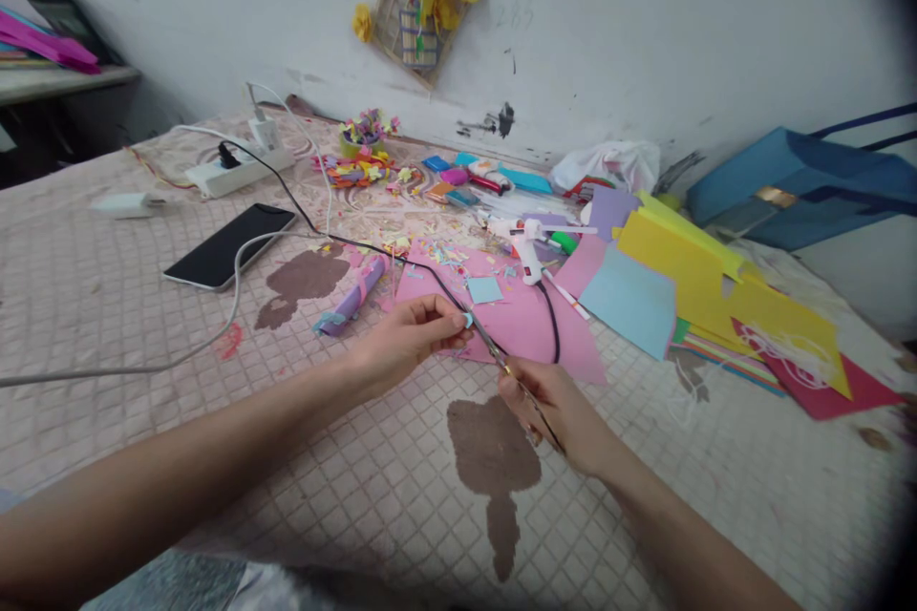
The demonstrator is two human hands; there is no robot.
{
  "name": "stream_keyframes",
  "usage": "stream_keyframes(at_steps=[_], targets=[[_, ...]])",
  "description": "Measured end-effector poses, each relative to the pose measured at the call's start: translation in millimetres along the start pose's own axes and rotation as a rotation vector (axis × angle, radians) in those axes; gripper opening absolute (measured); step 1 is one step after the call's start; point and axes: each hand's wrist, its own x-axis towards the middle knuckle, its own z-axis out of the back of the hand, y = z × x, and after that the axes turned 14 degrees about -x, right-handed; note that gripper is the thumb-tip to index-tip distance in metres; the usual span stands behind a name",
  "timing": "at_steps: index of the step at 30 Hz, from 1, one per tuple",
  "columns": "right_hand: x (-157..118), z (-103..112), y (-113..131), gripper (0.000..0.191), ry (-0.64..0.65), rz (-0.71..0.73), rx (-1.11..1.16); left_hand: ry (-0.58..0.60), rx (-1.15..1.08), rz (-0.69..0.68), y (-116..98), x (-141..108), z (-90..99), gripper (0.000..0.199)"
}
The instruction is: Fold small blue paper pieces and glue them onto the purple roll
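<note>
Mid-frame, the left hand (424, 334) pinches a small blue piece (468, 319), probably paper; the right hand (548, 406) grips slim metal scissors (496, 350) above smooth pink paper (530, 334)

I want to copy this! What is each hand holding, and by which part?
The right hand holds scissors by the handles. The left hand pinches a small blue paper piece by its edge.

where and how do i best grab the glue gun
Probably by the handle of the glue gun, from your near side: it points roughly towards you. Steer clear of the nozzle at the left, which may be hot, and the cord leaving the handle's near end.
</note>
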Motion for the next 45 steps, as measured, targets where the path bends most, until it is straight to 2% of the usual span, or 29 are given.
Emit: stream_keyframes(at_steps=[13,19,21,24,28,31,37,40,42,44,45], targets=[[1,-1,-2,0.047,-0.051,-0.007,-0.081,0.009,0.017,0.008,-2,1,3.4,0.014],[4,3,-7,0.044,-0.103,-0.047,-0.041,0.084,0.110,0.004,-1,2,7.9,0.014],[7,10,-14,0.040,-0.191,-0.080,-0.186,0.138,0.188,-0.018,-1,1,8.8,0.014],[12,24,-29,0.034,-0.343,-0.174,-0.565,0.198,0.246,-0.020,-1,0,8.0,0.014],[13,45,-46,0.033,-0.460,-0.321,-0.852,0.200,0.232,0.008,-1,-2,5.3,0.017],[11,59,-55,0.030,-0.443,-0.419,-0.926,0.170,0.193,0.054,1,-2,4.6,0.019],[3,80,-78,0.032,-0.290,-0.509,-0.942,0.116,0.113,0.162,5,-3,5.7,0.020],[-1,85,-84,0.028,-0.272,-0.458,-0.913,0.126,0.166,0.163,7,-4,5.2,0.019],[-1,82,-78,0.023,-0.366,-0.367,-0.856,0.148,0.234,0.151,8,-4,3.9,0.019],[0,72,-63,0.020,-0.491,-0.231,-0.678,0.181,0.318,0.135,9,-5,2.0,0.019],[1,65,-53,0.019,-0.497,-0.140,-0.513,0.197,0.361,0.124,10,-6,0.9,0.019]])
